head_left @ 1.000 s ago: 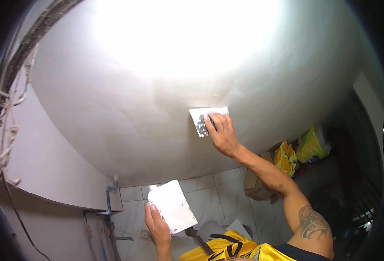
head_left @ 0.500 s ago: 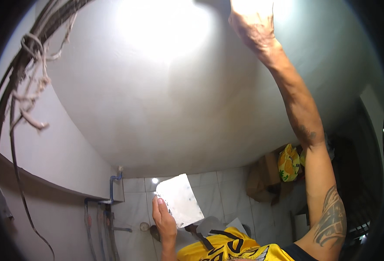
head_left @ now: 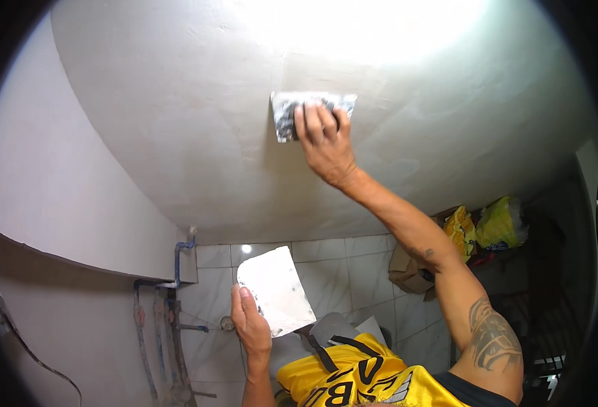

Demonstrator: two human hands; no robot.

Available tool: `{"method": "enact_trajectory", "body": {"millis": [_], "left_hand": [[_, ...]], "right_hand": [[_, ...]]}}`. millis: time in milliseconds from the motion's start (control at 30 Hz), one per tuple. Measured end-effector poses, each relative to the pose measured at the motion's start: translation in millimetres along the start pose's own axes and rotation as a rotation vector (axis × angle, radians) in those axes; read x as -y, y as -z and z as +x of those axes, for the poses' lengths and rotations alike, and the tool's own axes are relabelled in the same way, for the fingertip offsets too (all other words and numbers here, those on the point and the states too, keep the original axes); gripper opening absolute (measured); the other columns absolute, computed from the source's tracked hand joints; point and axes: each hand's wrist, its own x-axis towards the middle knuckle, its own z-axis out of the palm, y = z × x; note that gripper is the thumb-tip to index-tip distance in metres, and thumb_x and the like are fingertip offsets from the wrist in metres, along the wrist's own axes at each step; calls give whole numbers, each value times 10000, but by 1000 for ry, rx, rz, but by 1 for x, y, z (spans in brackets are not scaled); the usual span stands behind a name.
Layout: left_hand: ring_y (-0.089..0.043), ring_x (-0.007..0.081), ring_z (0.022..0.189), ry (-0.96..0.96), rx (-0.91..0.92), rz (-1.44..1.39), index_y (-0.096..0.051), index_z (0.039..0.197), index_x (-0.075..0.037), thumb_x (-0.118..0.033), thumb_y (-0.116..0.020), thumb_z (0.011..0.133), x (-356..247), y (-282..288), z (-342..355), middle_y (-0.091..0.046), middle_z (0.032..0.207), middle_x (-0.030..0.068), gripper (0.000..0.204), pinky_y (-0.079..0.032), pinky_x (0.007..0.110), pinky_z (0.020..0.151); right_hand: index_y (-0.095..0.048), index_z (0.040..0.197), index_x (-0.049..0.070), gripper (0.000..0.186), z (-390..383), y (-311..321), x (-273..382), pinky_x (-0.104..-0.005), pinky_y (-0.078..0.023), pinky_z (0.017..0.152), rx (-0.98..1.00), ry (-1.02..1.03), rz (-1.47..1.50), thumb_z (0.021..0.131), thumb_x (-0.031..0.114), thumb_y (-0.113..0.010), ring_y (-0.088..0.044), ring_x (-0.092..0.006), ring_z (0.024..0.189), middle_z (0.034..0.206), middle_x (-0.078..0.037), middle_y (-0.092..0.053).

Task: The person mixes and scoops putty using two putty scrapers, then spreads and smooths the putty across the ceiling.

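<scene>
Right hand (head_left: 329,150) gripping a flat, smeared scraper (head_left: 285,117), fingers bent over its face, thumb hidden; scraper is up at the grey wall (head_left: 245,176), can't tell if the whole edge touches. Left hand (head_left: 251,325) gripping a pale flat board (head_left: 280,292) by its left edge, thumb on top, other fingers mostly out of sight; board is low, near the body, well apart from the scraper, with dark specks mostly along the thumb side. Below it: yellow shirt (head_left: 340,374) with black lettering, right upper arm tattooed. Tiled floor (head_left: 323,281) at the wall's foot, small round fitting (head_left: 227,323) in it left of the left hand. Further left, blue pipe (head_left: 178,256) at the corner, more pipes under it. Far right, open cardboard box (head_left: 407,270), yellow bag (head_left: 457,229) and yellow-green bag (head_left: 501,224) by the wall, bright glare on the wall up top
</scene>
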Motion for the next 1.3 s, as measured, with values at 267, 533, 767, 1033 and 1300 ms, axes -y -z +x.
{"method": "enact_trajectory", "body": {"millis": [267,533,767,1033,1300], "left_hand": [[-511,173,808,-13,46,27,-514,1052,46,-266,-358,1054,-5,-4,-2,-568,907,108,349,-432,302,741],[-532,198,906,-20,65,-108,-522,1074,56,-279,-349,1055,2,7,10,-572,989,124,377,-433,318,839],[-498,187,869,-40,128,-140,-513,1024,43,-276,-348,1054,13,4,12,-542,942,108,361,-420,316,817],[-523,188,885,45,162,-196,-521,1058,52,-283,-358,1050,21,8,10,-562,965,116,373,-429,303,832],[-596,187,999,201,111,-336,-499,1209,47,-287,-380,1042,12,4,8,-600,1102,137,392,-467,295,878]], "right_hand": [[-509,1284,-63,460,-75,14,32,-517,-361,991,300,-19,324,853,97,-527,-468,-332,1196,1286,-232,-485],[-589,1176,-75,375,39,107,-119,-507,-449,875,-142,7,3,802,-69,-566,-563,-354,953,1062,-207,-600],[-534,1214,-61,424,132,148,-261,-480,-425,957,-267,-96,-88,907,225,-594,-528,-406,1058,1128,-261,-542],[-593,1221,-10,505,66,109,-198,-451,-428,949,-201,-21,-246,721,-62,-555,-544,-342,1106,1169,-185,-572],[-560,1247,-16,440,-60,80,-110,-480,-417,960,55,-56,-86,807,-15,-561,-533,-312,1152,1233,-179,-544]]}}
